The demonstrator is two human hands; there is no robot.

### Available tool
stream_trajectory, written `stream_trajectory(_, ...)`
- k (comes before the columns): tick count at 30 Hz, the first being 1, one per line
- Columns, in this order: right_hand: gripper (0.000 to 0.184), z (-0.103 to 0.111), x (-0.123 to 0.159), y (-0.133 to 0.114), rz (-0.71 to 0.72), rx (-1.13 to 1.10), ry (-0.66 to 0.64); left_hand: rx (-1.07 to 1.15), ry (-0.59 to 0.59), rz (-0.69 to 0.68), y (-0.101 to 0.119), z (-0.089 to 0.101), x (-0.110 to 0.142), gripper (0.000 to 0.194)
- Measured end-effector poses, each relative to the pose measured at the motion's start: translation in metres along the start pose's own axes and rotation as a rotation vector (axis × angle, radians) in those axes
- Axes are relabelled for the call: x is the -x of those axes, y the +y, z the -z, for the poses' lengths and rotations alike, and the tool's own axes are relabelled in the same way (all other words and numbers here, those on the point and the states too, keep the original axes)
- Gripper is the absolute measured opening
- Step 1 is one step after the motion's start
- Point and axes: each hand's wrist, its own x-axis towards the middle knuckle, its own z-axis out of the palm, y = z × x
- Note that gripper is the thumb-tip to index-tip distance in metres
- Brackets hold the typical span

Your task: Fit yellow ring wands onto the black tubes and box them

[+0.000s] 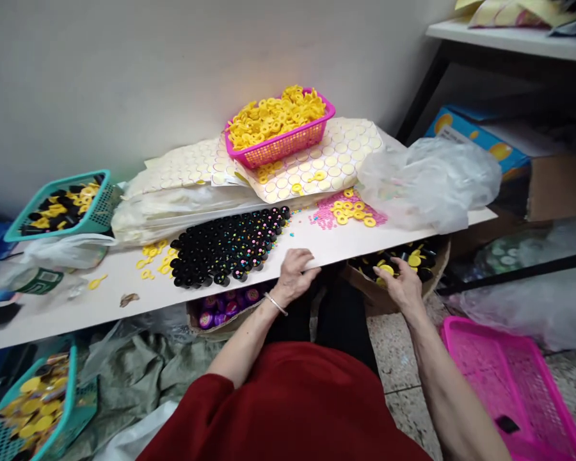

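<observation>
My left hand point(295, 275) rests at the table's front edge, thumb and fingers apart, with nothing seen in it. To its left, many small black cups point(221, 246) stand upright in close rows, with small coloured beads in and over many of them. My right hand point(404, 285) is at a cardboard box point(434, 282) below the table edge, thumb and fingers apart. Black pieces with yellow discs point(415, 258) lie in that box; one yellow disc is close to my thumb. Yellow rings with short stems point(352, 211) lie among pink beads point(326, 211) on the table.
A pink basket point(283, 144) heaped with yellow rings stands on sticker sheets point(355, 144). Teal baskets point(108, 205) are at left, plastic bags point(427, 182) at right. Purple-wrapped pieces point(228, 307) sit in a box under the table. A pink tray point(504, 378) lies on the floor.
</observation>
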Motion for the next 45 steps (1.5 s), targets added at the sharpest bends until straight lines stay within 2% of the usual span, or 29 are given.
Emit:
stream_trajectory(1, 0.064, 0.002, -0.013, 0.007, 0.025, 0.106, 0.033, -0.096, 0.035, 0.037, -0.009, 0.006, -0.011, 0.015)
stream_trajectory(3, 0.063, 0.005, -0.032, 0.012, 0.056, 0.221, 0.128, -0.286, 0.011, 0.115, -0.025, 0.016, -0.035, 0.009)
stream_trajectory(5, 0.055, 0.005, -0.043, 0.007, 0.139, 0.281, 0.25, -0.464, -0.04, 0.228, -0.034, 0.02, -0.059, 0.008)
stream_trajectory(7, 0.043, -0.001, -0.053, -0.007, 0.237, 0.31, 0.311, -0.612, -0.055, 0.376, -0.04, 0.021, -0.08, 0.011)
stream_trajectory(9, 0.033, -0.011, -0.065, -0.025, 0.315, 0.33, 0.259, -0.702, -0.052, 0.493, -0.043, 0.019, -0.095, 0.014)
stream_trajectory(11, 0.03, -0.024, -0.079, -0.041, 0.323, 0.361, 0.163, -0.756, -0.051, 0.556, -0.047, 0.016, -0.103, 0.016)
stream_trajectory(14, 0.035, -0.04, -0.097, -0.056, 0.21, 0.426, 0.053, -0.82, -0.088, 0.547, -0.051, 0.013, -0.11, 0.022)
stream_trajectory(17, 0.036, -0.049, -0.106, -0.058, 0.133, 0.453, 0.017, -0.868, -0.139, 0.536, -0.056, 0.01, -0.114, 0.027)
stream_trajectory(21, 0.032, -0.049, -0.105, -0.052, 0.21, 0.412, 0.016, -0.88, -0.152, 0.573, -0.062, 0.002, -0.121, 0.027)
stream_trajectory(27, 0.036, -0.044, -0.103, -0.046, 0.314, 0.382, -0.01, -0.885, -0.141, 0.592, -0.065, -0.005, -0.126, 0.024)
stream_trajectory(32, 0.037, -0.047, -0.103, -0.04, 0.361, 0.201, 0.071, -0.893, -0.139, 0.594, -0.068, -0.004, -0.125, 0.021)
stream_trajectory(35, 0.036, -0.047, -0.1, -0.037, 0.337, 0.099, 0.103, -0.886, -0.161, 0.585, -0.069, -0.003, -0.124, 0.019)
stream_trajectory(40, 0.035, -0.043, -0.084, -0.043, 0.282, 0.016, 0.03, -0.83, -0.089, 0.531, -0.053, 0.001, -0.125, 0.018)
stream_trajectory(43, 0.03, -0.042, -0.067, -0.052, 0.357, 0.068, -0.072, -0.75, -0.073, 0.482, -0.037, 0.003, -0.121, 0.02)
stream_trajectory(45, 0.028, -0.041, -0.057, -0.061, 0.428, 0.181, -0.143, -0.677, -0.108, 0.431, -0.028, 0.001, -0.114, 0.02)
